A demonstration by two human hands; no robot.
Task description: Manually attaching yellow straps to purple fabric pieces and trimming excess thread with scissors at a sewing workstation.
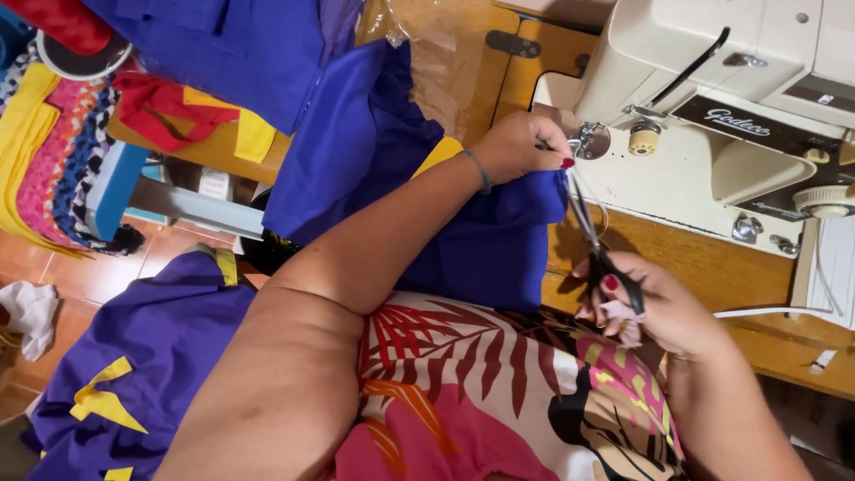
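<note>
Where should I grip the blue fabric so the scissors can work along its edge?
Probably the top corner of the blue fabric, where the left hand pinches it now, coming from the left. That edge hangs straight down beside the sewing machine, and the scissors in the right hand point up along it from below, so a hold there stays clear of the blades.

bright, even light; soft shadows; edges perhaps slightly blurred.

Bare arms, no sleeves seen. Red polish is worn on the nails; a thin blue-green wristband (482,169) on the left wrist. Leaf-print garment (499,392) in pink, red, black, cream.
</note>
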